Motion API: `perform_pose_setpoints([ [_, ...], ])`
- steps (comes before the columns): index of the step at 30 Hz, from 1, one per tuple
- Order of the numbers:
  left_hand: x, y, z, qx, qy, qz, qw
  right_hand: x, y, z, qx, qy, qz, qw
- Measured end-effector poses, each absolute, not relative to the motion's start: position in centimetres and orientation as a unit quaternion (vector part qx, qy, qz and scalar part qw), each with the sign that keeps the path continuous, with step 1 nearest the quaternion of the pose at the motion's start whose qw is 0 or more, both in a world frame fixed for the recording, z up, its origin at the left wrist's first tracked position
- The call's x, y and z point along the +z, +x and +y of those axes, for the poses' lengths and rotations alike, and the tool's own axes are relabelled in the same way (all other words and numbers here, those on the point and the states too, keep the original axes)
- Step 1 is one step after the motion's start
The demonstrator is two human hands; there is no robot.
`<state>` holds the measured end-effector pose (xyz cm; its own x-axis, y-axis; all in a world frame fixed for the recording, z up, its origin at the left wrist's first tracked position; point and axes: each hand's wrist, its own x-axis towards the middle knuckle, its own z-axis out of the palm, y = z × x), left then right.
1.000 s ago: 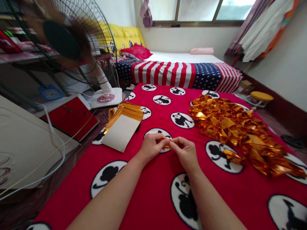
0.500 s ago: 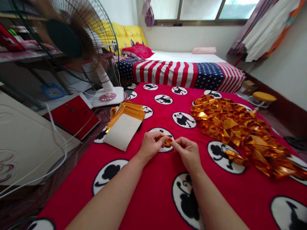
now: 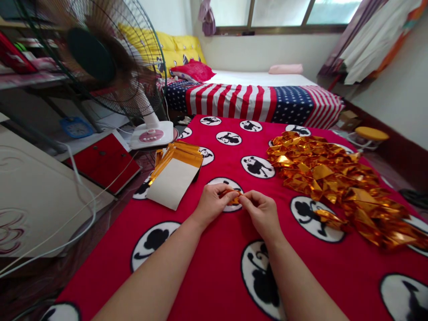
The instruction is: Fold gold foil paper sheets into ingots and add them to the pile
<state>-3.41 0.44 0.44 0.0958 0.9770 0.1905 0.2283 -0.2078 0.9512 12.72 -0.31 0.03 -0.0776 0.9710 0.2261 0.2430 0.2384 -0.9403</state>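
Between my hands is a small folded piece of gold foil paper (image 3: 236, 200), mostly covered by the fingers. My left hand (image 3: 216, 199) pinches its left end between thumb and fingers. At its right end, my right hand (image 3: 260, 206) closes thumb and fingertips on it. Both hands are just above the red cloth (image 3: 214, 249) with white ovals and black figures. To the left lies a stack of flat gold foil sheets (image 3: 187, 154) with a pale sheet (image 3: 174, 183) on top. A large heap of folded gold foil pieces (image 3: 321, 171) spreads over the cloth at right.
A running fan (image 3: 152, 133) stands beyond the cloth at the back left. Behind it is a bed (image 3: 230, 100) with a flag-patterned cover. A yellow stool (image 3: 372, 133) is at the far right. Cables (image 3: 92, 200) hang by the white panel at left.
The hands stay almost in place, with the left thumb shifted slightly right along the foil toward the right fingertips. The whole view has moved a little.
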Motion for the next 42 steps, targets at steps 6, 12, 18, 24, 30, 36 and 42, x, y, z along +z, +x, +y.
perform_pose_setpoints([
  [6,0.49,-3.52,0.43,0.482,0.588,0.479,0.438,0.04,12.8,-0.33,0.406,-0.499,-0.57,0.511],
  [12,0.4,-3.63,0.48,0.486,0.587,0.475,0.44,-0.08,12.73,-0.33,0.374,-0.499,-0.621,0.475],
  [18,0.73,-3.5,0.36,0.478,0.591,0.47,0.448,0.2,12.64,-0.4,0.412,-0.475,-0.593,0.503],
  [24,0.69,-3.71,0.47,0.468,0.603,0.504,0.405,0.15,12.81,-0.39,0.425,-0.481,-0.555,0.529],
  [30,0.31,-3.8,0.6,0.483,0.557,0.496,0.458,0.16,12.85,-0.44,0.426,-0.484,-0.544,0.536],
  [36,0.54,-3.69,0.48,0.486,0.554,0.489,0.466,0.49,12.75,-0.45,0.45,-0.476,-0.529,0.54],
  [42,0.97,-3.32,0.41,0.486,0.595,0.474,0.431,0.77,12.71,-0.51,0.465,-0.469,-0.53,0.531],
])
